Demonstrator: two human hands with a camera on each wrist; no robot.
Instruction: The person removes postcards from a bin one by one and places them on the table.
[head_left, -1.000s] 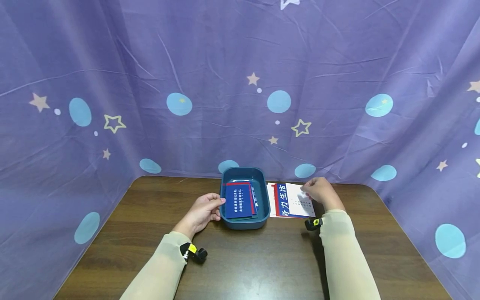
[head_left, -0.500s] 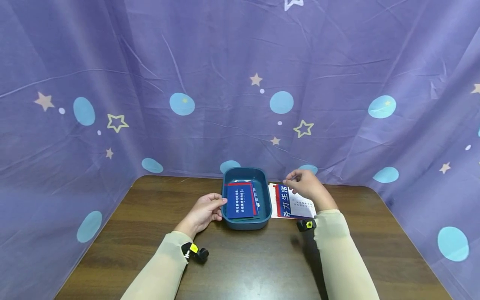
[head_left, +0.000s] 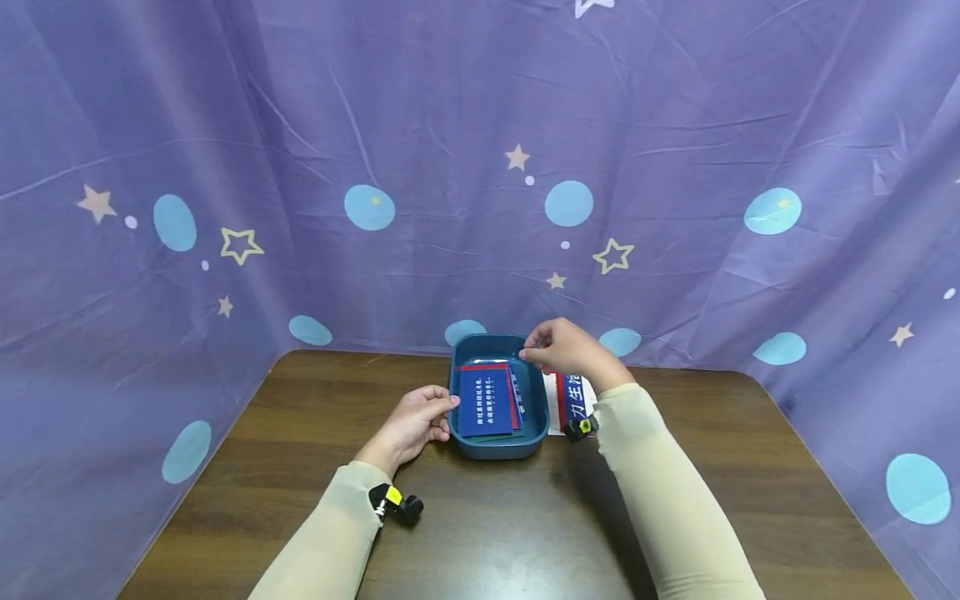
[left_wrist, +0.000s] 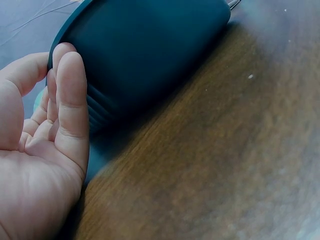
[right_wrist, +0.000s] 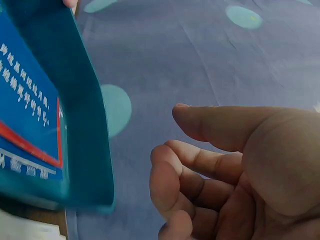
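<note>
In the head view, a dark teal plastic bin (head_left: 498,450) sits near the back of the table. Blue and red cards (head_left: 483,404) with white writing lie inside it. My left hand (head_left: 412,421) pinches the bin's left rim, thumb over the edge and fingers against the outer wall, as the left wrist view also shows. My right hand (head_left: 566,346) hovers by the bin's far right corner. In the right wrist view its thumb (right_wrist: 215,125) stands apart from the bent fingers, with nothing between them. White, red and blue cards (head_left: 573,400) lie right of the bin, partly hidden by the right arm.
The brown wooden table (head_left: 480,533) ends at the back against a purple curtain (head_left: 420,275) with stars and blue ovals. A small black wrist camera (head_left: 581,427) sits on the right wrist, and a similar one (head_left: 405,507) on the left.
My right hand has moved left from the cards on the table to the bin's far right corner. My left hand keeps its hold on the rim. The head view has shifted slightly.
</note>
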